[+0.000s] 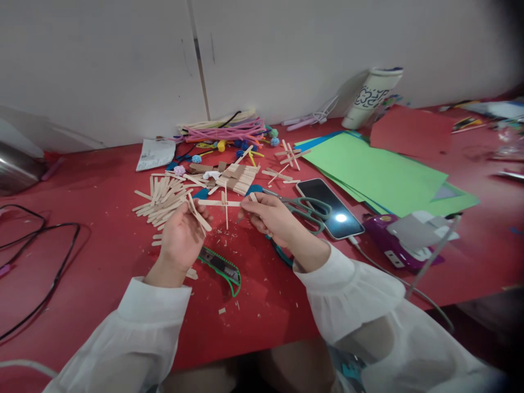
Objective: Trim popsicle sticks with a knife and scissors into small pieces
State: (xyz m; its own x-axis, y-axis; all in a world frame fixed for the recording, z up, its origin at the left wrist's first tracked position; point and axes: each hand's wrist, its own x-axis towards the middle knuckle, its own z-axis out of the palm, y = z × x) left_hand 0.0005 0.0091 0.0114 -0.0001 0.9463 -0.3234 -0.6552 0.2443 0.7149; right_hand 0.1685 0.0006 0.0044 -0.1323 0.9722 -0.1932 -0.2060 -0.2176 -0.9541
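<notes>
Above the red table, my left hand (181, 240) is palm up with its fingers curled round a small bundle of crossed craft sticks (199, 216). Opposite it, my right hand (275, 216) pinches the right end of a horizontal craft stick. This stick is part of a cross-shaped craft-stick piece (224, 203), with upright sticks through its middle. Its left end reaches close to my left fingers; whether they touch it I cannot tell. A green box cutter (221, 267) lies below the hands among wood chips.
Loose craft sticks (164, 199) are piled at left, near a flat stick panel (237, 179). Scissors (309, 210) and a phone (329, 207) lie right of my right hand. Green paper (380, 164), a purple device (393, 243) and a tumbler (370, 98) stand farther right.
</notes>
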